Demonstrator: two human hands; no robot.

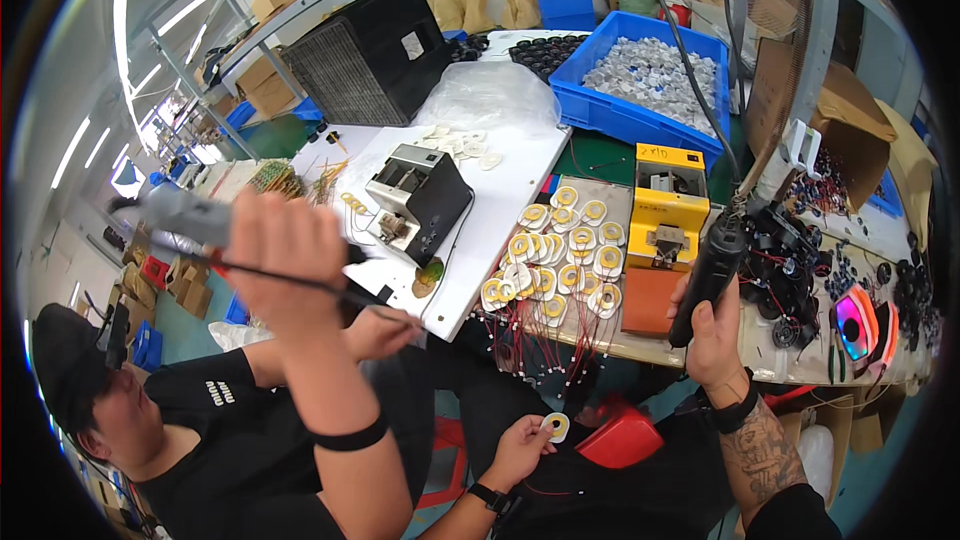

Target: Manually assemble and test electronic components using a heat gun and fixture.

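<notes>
My left hand [285,240] has its grip wrapped around a grey pen-shaped tool [190,218], long axis running up-left. My right hand [712,325] grips a black cylindrical power driver [708,278] upright at the worktop [700,350] edge, beside yellow-and-white wound coils [560,260]. A co-worker's hand [520,440] below holds one coil [556,427].

On the table [690,345], a board [500,190] lies left of centre with a small machine [415,200] on it. Right of the board a cluster of wound coils [560,260] lies on the table, with a boxy fixture [668,205] just to their right. Behind these sits a bin [640,125] filled with small parts [650,75]. Left of the bin, behind the board, stands a tilted case [375,55].
</notes>
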